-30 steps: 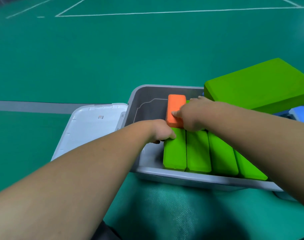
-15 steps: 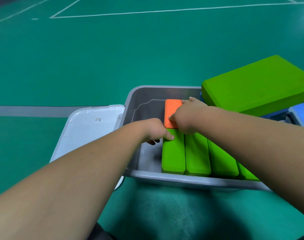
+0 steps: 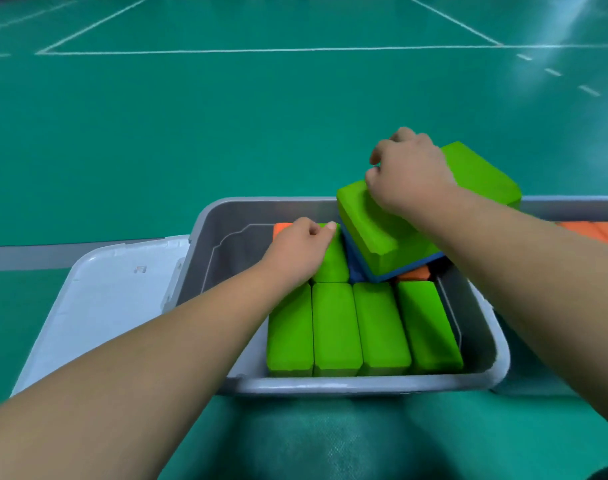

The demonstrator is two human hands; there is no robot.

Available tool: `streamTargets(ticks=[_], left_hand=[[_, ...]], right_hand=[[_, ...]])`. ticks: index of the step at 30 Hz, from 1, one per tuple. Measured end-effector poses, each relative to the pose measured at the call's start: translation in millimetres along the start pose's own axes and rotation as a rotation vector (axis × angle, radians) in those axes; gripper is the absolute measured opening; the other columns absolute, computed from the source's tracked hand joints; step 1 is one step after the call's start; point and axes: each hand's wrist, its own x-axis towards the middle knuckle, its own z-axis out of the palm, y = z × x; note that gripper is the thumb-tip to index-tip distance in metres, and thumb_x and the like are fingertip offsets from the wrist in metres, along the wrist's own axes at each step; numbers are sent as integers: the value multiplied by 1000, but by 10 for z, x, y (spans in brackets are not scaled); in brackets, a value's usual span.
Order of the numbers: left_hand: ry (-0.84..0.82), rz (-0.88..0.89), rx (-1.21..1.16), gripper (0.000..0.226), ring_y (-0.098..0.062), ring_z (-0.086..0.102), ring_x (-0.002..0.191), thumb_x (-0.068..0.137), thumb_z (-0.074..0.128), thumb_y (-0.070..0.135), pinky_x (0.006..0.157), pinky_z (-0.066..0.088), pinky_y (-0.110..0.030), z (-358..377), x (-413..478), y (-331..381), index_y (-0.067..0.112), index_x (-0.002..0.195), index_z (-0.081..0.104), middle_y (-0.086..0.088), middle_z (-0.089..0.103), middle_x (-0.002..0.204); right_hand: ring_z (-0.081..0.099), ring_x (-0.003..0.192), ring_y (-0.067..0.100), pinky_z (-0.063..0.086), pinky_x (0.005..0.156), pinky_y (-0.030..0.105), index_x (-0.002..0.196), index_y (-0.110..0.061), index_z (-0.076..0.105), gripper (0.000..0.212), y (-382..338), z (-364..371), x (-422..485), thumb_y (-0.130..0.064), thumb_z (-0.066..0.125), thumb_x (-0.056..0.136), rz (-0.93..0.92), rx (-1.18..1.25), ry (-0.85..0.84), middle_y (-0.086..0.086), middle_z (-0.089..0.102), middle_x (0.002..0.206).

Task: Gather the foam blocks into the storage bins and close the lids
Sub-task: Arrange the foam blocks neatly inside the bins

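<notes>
A person's two bare arms reach into a grey storage bin on a green court floor. Along the bin's near wall, a row of four green foam blocks stands packed side by side. The left hand lies with curled fingers on a fifth green block behind that row, inside the bin, partly covering an orange block toward its far wall; whether the hand clasps either cannot be told. At the bin's far right corner the right hand grips a large green block, fingers hooked over its far edge; it sits tilted on a blue block. A white lid lies open just left of the bin, and a second bin holding orange blocks stands to its right
</notes>
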Motion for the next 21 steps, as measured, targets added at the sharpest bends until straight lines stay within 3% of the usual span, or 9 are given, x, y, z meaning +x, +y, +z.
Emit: streamTargets(ticks=[2, 4, 7, 10, 14, 17, 20, 21], left_hand=[[-64, -73, -288, 48, -30, 71, 85, 106, 39, 57, 81, 60, -47, 124, -13, 191, 14, 99, 60, -10, 71, 102], [-132, -181, -492, 52, -28, 71, 86, 106, 35, 59, 81, 62, -43, 235, 1, 315, 14, 116, 60, -10, 67, 118], [-193, -273, -685, 68, -30, 73, 101, 96, 48, 70, 84, 61, -41, 358, 32, 359, 17, 137, 59, -6, 66, 130], [-204, -249, -719, 60, -33, 74, 104, 92, 63, 60, 91, 61, -49, 388, 23, 340, 10, 125, 66, -9, 73, 123], [-142, -249, -811, 40, -31, 74, 107, 101, 62, 41, 93, 60, -52, 256, -42, 321, 7, 119, 70, -9, 78, 112], [-29, -257, -813, 42, -33, 74, 105, 95, 65, 45, 96, 57, -59, -12, -25, 167, 9, 113, 75, -9, 79, 108], [126, -263, -646, 55, -43, 73, 97, 76, 67, 62, 92, 55, -66, -322, 56, -149, 10, 91, 78, -21, 76, 97], [196, -286, -575, 62, -41, 73, 90, 73, 65, 65, 87, 56, -62, -413, 78, -273, 7, 87, 76, -23, 75, 93]], right_hand=[[51, 122, 43, 44, 101, 49, 131, -12, 63, 49, 228, -8, 2, -43, 49, 94, 125, -51, 7, 20, 53, 132], [49, 124, 46, 39, 106, 53, 136, -14, 58, 58, 415, 4, -5, -53, 44, 96, 249, -93, -34, 22, 48, 137], [46, 129, 50, 31, 111, 61, 142, -26, 50, 67, 575, 14, -28, -71, 35, 94, 368, -81, -133, 23, 44, 143], [47, 127, 50, 35, 104, 59, 143, -27, 50, 72, 599, -42, -24, -76, 35, 93, 368, -37, -141, 23, 47, 141], [51, 124, 46, 41, 101, 54, 137, -19, 57, 59, 502, -130, 22, -57, 44, 93, 334, 9, -55, 21, 54, 134], [53, 124, 45, 44, 100, 52, 131, -13, 60, 53, 284, -148, 31, -48, 48, 92, 311, 102, -33, 20, 58, 132], [57, 120, 44, 48, 96, 50, 125, -11, 62, 51, -27, -139, 10, -44, 50, 89, 235, 189, -7, 19, 63, 126], [58, 119, 43, 49, 96, 50, 125, -11, 62, 51, -137, -141, 0, -44, 49, 88, 209, 215, 0, 19, 65, 125]])
